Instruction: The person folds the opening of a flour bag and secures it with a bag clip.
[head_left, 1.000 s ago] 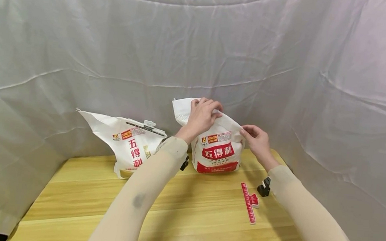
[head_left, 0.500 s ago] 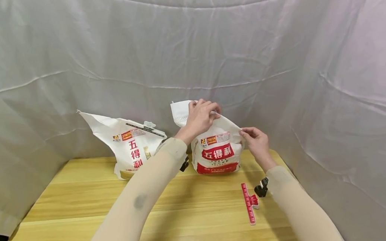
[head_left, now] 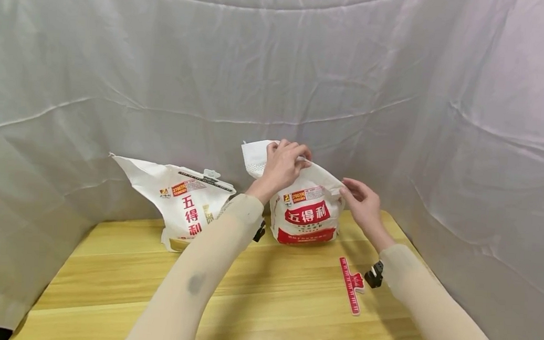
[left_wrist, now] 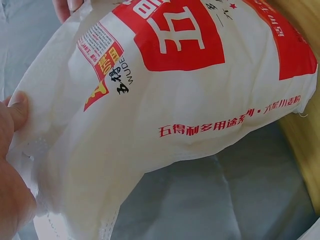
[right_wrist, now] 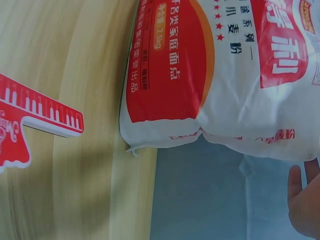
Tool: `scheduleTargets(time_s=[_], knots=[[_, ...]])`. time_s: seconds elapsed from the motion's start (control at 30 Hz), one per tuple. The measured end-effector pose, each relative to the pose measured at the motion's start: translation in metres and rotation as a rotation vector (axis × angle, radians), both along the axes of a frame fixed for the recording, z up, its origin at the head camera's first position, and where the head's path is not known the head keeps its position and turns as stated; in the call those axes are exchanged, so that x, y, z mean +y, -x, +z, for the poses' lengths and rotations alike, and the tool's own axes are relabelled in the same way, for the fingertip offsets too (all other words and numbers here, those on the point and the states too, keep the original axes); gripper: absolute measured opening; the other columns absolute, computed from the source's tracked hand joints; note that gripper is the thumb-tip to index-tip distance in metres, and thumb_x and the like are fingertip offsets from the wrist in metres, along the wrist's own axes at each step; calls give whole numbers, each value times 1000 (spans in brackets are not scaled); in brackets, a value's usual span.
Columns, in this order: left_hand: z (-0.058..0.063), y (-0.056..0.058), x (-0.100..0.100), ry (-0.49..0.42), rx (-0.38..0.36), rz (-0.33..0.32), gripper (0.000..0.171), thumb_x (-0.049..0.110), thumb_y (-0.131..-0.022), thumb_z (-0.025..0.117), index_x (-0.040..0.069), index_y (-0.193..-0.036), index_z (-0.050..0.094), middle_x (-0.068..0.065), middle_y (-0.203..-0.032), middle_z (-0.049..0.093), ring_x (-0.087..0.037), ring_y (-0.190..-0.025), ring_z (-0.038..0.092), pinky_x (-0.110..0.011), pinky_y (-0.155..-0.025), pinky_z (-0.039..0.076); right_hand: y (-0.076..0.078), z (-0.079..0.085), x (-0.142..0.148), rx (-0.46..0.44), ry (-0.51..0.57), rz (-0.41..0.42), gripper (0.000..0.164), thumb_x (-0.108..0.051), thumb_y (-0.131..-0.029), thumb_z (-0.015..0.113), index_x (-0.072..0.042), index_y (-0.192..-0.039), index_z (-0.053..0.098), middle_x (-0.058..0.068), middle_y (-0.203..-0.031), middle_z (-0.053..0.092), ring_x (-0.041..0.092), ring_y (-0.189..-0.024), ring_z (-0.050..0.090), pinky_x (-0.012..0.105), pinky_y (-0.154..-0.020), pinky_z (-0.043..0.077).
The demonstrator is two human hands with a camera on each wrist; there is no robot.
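Note:
A white flour bag (head_left: 304, 209) with red printing stands at the back of the table. My left hand (head_left: 281, 168) grips its folded-down top edge, the thumb (left_wrist: 19, 107) lying on the near face in the left wrist view. At the bag's upper right corner is my right hand (head_left: 363, 200), thumb and fingers apart, the tips at the bag's edge. A red ruler-like clip (head_left: 350, 287) lies on the table in front of the bag, left of my right wrist.
A second flour bag (head_left: 181, 206), closed with a black-and-clear clip (head_left: 207, 179), leans at the left, partly behind my left sleeve. Grey cloth (head_left: 164, 78) hangs behind and beside the wooden table (head_left: 117, 280).
My right hand has loosened from its pinch on the bag's corner and shifted slightly right. The left hand keeps its grip on the top edge; the clips stay where they were.

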State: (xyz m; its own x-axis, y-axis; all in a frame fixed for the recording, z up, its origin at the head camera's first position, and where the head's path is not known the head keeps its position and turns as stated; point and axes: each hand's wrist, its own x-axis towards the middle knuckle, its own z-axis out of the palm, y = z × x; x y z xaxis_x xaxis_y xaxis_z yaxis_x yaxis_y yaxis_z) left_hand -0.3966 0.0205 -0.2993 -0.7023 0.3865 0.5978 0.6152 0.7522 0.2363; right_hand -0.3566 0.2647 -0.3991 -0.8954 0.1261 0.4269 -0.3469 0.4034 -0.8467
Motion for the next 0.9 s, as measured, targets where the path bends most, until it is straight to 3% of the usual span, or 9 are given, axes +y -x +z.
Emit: scheduleTargets(time_s=[0.2, 0.5, 0.9], knots=[[-1, -1, 1, -11, 7, -12, 8, 28, -98, 71, 24, -105, 73, 8, -102, 71, -17, -104, 52, -47, -108, 29, -15, -2, 3, 42, 58, 7, 45, -30, -103, 68, -11, -144, 61, 11, -144, 63, 31, -131, 60, 21, -105, 49], [-1, -2, 1, -28, 15, -20, 7, 27, -98, 72, 24, -104, 73, 8, -101, 71, -17, -105, 53, -47, -108, 29, -37, -4, 8, 12, 26, -12, 48, -31, -103, 67, -12, -147, 59, 12, -146, 62, 30, -130, 60, 15, -101, 47], [-4, -4, 2, -36, 14, -23, 8, 28, -98, 71, 24, -104, 73, 8, -102, 71, -17, -105, 52, -48, -109, 29, -57, -29, 21, -12, -57, -5, 45, -28, -103, 68, -7, -142, 62, 16, -141, 64, 29, -124, 63, 7, -92, 46]])
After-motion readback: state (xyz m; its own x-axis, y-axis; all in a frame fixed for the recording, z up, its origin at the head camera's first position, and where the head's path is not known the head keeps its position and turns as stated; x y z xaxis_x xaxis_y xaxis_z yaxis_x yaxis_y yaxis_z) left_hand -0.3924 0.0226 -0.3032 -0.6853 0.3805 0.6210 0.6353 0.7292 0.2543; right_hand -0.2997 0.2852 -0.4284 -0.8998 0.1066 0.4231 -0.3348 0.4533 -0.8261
